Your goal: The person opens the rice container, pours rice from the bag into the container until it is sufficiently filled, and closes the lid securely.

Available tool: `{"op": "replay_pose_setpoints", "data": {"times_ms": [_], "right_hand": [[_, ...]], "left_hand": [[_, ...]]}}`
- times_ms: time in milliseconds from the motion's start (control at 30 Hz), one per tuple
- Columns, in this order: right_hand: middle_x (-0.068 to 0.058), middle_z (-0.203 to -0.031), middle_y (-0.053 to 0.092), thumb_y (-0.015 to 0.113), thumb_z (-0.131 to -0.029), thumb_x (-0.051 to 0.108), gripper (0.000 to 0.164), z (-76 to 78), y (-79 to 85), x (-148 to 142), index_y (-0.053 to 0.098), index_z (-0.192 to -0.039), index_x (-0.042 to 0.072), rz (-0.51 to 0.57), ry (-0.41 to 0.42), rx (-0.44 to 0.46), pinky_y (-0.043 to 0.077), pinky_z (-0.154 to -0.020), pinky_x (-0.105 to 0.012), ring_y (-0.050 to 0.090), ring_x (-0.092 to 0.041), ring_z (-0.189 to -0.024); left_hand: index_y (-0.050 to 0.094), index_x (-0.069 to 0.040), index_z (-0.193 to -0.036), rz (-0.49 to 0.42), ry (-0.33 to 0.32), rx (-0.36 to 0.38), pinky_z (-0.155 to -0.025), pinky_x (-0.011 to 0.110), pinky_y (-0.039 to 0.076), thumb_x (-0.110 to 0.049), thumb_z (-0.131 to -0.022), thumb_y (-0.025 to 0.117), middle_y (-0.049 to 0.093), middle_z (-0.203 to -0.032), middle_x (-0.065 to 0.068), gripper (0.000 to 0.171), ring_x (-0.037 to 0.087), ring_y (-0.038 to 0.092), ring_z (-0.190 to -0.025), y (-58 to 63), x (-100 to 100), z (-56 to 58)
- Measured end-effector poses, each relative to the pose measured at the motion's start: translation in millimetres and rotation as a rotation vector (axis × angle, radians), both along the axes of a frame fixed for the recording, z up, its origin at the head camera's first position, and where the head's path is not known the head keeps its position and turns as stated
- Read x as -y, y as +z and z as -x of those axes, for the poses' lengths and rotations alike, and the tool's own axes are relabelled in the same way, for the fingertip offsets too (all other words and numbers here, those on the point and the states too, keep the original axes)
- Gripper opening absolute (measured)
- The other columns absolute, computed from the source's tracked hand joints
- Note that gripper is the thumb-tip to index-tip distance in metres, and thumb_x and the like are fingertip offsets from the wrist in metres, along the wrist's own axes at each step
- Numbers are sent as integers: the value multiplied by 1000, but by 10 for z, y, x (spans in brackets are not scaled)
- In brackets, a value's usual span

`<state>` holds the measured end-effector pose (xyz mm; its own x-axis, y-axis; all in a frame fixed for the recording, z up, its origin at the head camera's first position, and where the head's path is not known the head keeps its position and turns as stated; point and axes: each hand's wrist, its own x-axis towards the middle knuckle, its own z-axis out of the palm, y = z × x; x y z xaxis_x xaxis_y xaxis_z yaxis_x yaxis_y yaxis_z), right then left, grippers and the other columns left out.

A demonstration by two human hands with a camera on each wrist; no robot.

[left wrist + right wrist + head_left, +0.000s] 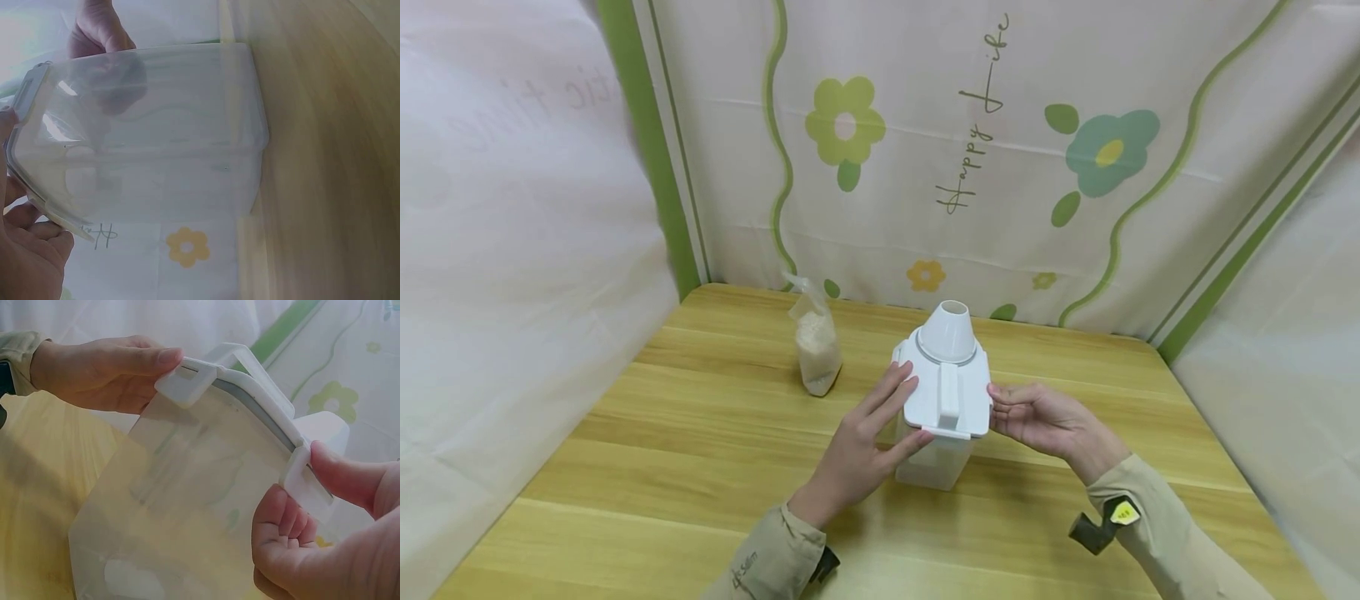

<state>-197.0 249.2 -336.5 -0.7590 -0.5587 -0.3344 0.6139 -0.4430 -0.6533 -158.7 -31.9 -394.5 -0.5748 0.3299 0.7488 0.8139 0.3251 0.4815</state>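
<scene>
A clear storage box (931,465) stands upright on the table with a white lid (925,398) on top. The lid carries a cone-shaped spout (947,336) and a raised handle. My left hand (863,446) rests on its left and front edges, the thumb at the front clip (186,386) and the fingers spread along the left side. At the right side, my right hand (1045,419) pinches a side clip (306,481), thumb above and curled fingers below. Through the box wall, the left wrist view shows part of the right hand (100,28) beyond.
Left of the box, a clear plastic bag (817,342) of pale grains stands on the wooden table (700,433). A printed curtain (895,200) hangs behind the table's back edge, with more fabric at both sides.
</scene>
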Motion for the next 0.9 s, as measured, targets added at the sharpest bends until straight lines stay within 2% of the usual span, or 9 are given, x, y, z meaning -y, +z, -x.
{"op": "replay_pose_setpoints", "data": {"times_ms": [267, 433, 533, 700, 900], "right_hand": [[-16, -106, 64, 48, -99, -8, 17, -20, 34, -14, 64, -106, -9, -23, -33, 6, 47, -98, -35, 63, -23, -100], [-17, -109, 60, 50, -98, -10, 18, -32, 90, 11, 55, -115, -11, -141, -74, -98, 51, -92, -30, 63, -21, -97], [-16, -109, 60, 52, -97, -9, 28, -41, 102, 38, 46, -124, -13, -210, -89, -137, 51, -91, -30, 63, -21, -96], [-13, -106, 61, 54, -98, -6, 39, -63, 104, 62, 34, -131, -12, -258, -124, -134, 52, -85, -28, 63, -18, -93], [-12, -106, 61, 56, -97, -5, 41, -87, 106, 77, 34, -131, -12, -270, -152, -129, 52, -86, -28, 62, -19, -93]], "left_hand": [[48, 0, -144, -2, -11, -11, -109, 43, 34, -32, -95, 68, 39, -151, 14, 62, 36, 33, -139, 6, -9, 5], [48, 1, -143, -3, -9, -24, -109, 43, 34, -32, -95, 68, 39, -151, 15, 62, 37, 33, -139, 14, -13, 9], [48, 1, -143, -4, -5, -28, -109, 43, 34, -32, -95, 68, 39, -151, 15, 62, 36, 33, -139, 18, -12, 13], [49, 3, -142, -9, -10, -38, -109, 42, 35, -34, -96, 66, 40, -150, 16, 62, 37, 34, -138, 15, -17, 11], [49, 3, -141, -15, -11, -44, -108, 42, 35, -35, -96, 65, 41, -150, 17, 61, 37, 34, -138, 20, -17, 8]]}}
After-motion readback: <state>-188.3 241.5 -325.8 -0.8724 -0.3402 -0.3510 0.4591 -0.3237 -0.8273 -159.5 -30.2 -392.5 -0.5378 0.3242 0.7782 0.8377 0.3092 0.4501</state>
